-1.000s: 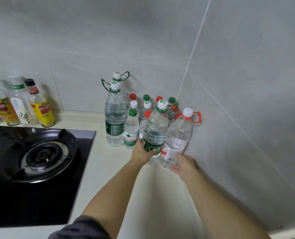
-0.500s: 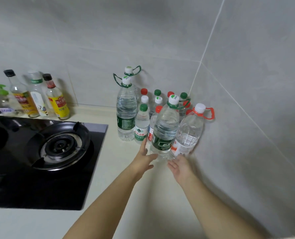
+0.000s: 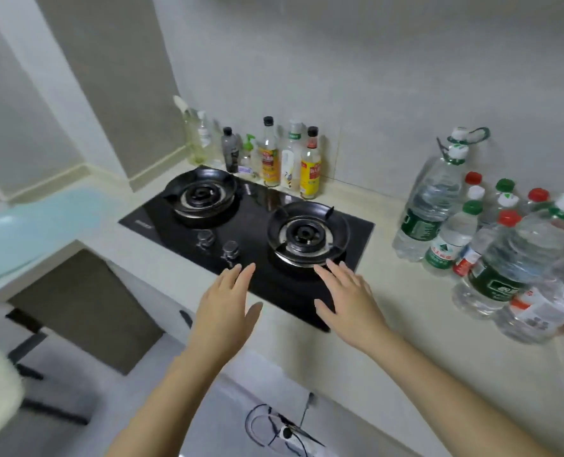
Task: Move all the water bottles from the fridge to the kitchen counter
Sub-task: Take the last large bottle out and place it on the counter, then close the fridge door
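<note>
Several clear water bottles with green, red and white caps stand crowded in the right corner of the cream kitchen counter. A large one with a green label and one with a red and white label are nearest the front. My left hand and my right hand hover with fingers spread over the front of the stove, well left of the bottles. Both hold nothing. No fridge is in view.
A black two-burner gas stove with two knobs fills the counter's middle. A row of sauce and oil bottles lines the wall behind it. Left of the counter are a pale blue surface and grey floor below.
Both hands have let go of the front bottles and pulled back to the left. The view has swung left and away from the corner, bringing the whole stove into sight.
</note>
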{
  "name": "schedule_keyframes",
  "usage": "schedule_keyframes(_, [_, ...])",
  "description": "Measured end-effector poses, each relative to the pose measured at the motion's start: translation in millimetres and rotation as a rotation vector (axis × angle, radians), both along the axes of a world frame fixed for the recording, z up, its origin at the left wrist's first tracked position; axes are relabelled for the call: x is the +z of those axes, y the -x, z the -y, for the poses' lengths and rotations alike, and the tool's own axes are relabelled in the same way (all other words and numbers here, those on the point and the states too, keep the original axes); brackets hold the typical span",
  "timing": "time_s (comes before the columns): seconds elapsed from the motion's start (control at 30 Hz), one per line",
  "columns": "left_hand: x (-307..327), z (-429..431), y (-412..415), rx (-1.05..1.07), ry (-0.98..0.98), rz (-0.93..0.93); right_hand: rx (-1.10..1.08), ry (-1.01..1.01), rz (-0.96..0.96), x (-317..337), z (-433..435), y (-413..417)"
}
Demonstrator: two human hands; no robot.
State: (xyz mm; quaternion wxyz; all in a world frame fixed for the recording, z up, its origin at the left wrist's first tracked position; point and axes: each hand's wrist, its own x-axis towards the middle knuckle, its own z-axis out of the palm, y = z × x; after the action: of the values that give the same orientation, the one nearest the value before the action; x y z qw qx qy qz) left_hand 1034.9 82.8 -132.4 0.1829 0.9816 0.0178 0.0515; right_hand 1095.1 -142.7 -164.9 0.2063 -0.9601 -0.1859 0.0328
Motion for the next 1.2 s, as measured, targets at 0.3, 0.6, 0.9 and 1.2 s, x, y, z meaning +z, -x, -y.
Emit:
schedule_keyframes(0.3, [47, -194, 141, 0.386, -0.489, 0.036, 0.48, 0.17, 0.219, 53, -233, 50])
schedule_keyframes(0.6, [95, -295, 261, 0.705, -0.735, -0.074, 0.933, 0.051, 0.252, 85, -429, 123])
schedule_keyframes(0.9, [126, -316, 395, 1.206, -0.774, -0.245, 1.511, -0.056, 0.34, 112, -564, 242])
schedule_keyframes(1.2, [170, -323, 472, 1.3, -1.041, -0.612, 1.869, -0.145, 0.163, 120, -626, 381])
